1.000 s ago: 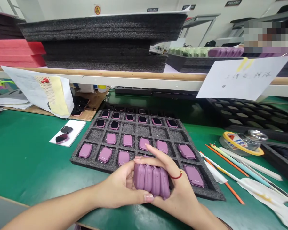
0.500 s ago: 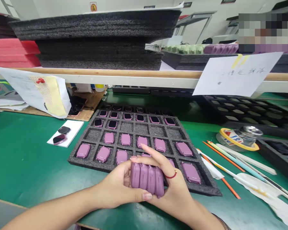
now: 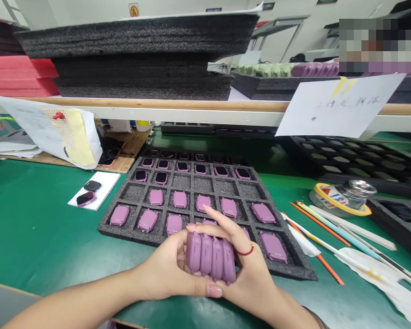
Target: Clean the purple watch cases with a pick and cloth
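A worker's left hand (image 3: 171,272) and right hand (image 3: 248,274) clamp their fingers around four purple smartwatch cases (image 3: 210,258), pressed side by side, at the near edge of a black foam tray (image 3: 181,183) on a green workbench (image 3: 37,237). More purple watches (image 3: 180,199) lie in its compartments; a white pad (image 3: 108,185) sits left.

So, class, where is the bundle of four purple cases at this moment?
In the head view, the bundle sits low, near the middle, held between the left hand and the right hand, in front of the foam tray.
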`<state>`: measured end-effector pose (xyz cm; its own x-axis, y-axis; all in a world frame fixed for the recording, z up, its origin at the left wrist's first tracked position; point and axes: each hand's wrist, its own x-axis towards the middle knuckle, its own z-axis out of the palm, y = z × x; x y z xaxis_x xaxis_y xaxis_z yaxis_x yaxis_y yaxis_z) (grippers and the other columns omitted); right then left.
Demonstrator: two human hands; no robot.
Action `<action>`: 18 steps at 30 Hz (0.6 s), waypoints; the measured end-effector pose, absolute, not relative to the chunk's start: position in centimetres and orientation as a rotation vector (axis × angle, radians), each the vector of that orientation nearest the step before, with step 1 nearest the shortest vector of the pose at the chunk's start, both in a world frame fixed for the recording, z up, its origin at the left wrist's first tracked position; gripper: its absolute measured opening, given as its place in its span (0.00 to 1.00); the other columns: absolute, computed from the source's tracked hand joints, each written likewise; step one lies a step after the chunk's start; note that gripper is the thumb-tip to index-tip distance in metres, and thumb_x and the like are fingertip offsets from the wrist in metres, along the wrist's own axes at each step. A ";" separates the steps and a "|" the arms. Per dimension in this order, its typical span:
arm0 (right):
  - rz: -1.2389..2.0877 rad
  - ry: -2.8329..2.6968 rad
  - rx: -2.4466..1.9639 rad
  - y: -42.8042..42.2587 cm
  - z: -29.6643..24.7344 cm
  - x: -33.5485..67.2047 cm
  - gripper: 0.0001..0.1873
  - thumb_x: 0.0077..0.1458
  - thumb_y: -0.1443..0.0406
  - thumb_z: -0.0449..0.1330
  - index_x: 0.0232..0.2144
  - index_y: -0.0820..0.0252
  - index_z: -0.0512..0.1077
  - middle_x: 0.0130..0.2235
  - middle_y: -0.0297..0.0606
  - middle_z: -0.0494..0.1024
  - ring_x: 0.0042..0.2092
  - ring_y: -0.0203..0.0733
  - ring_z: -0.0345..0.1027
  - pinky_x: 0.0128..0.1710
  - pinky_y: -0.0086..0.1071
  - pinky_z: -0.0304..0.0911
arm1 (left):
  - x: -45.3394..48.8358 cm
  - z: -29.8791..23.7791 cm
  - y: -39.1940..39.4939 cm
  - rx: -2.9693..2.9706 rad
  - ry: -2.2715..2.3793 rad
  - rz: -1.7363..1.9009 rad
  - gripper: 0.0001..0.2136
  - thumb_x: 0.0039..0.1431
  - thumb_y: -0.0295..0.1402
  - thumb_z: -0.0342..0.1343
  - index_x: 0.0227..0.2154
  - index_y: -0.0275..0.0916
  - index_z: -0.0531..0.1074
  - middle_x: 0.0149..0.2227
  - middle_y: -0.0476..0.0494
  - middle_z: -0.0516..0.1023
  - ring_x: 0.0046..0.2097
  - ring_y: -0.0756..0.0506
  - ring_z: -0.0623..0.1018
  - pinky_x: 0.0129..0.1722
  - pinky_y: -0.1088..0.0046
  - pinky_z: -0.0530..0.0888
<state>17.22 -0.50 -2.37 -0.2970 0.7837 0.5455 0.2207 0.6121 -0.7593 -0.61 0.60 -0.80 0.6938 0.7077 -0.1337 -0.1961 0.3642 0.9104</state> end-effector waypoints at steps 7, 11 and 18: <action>0.662 -1.859 -0.818 -0.4 -2.0 17.2 0.49 0.50 0.73 0.67 0.69 0.49 0.50 0.52 0.40 0.80 0.53 0.46 0.77 0.55 0.39 0.74 | -0.9 -0.9 0.7 0.979 0.605 0.644 0.25 0.58 0.45 0.65 0.51 0.35 0.68 0.49 0.36 0.78 0.56 0.37 0.77 0.56 0.58 0.71; 0.715 -1.867 -0.785 -0.2 -2.0 17.5 0.52 0.51 0.69 0.70 0.70 0.46 0.48 0.53 0.38 0.80 0.56 0.46 0.75 0.57 0.38 0.72 | -1.1 -0.6 0.9 1.047 0.550 0.578 0.25 0.58 0.39 0.66 0.54 0.37 0.63 0.55 0.34 0.75 0.62 0.36 0.71 0.61 0.55 0.67; 0.698 -1.850 -0.798 -0.2 -2.3 17.7 0.51 0.52 0.64 0.71 0.70 0.50 0.49 0.53 0.43 0.80 0.56 0.51 0.75 0.56 0.42 0.73 | -1.0 -1.1 0.5 1.017 0.510 0.578 0.31 0.52 0.31 0.70 0.56 0.39 0.62 0.54 0.34 0.75 0.56 0.37 0.77 0.56 0.54 0.72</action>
<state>17.71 -0.19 -2.32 -0.3176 0.7746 0.5469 0.2200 0.6213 -0.7521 -1.01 0.54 -1.07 0.7411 0.6593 -0.1266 -0.2073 0.4041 0.8909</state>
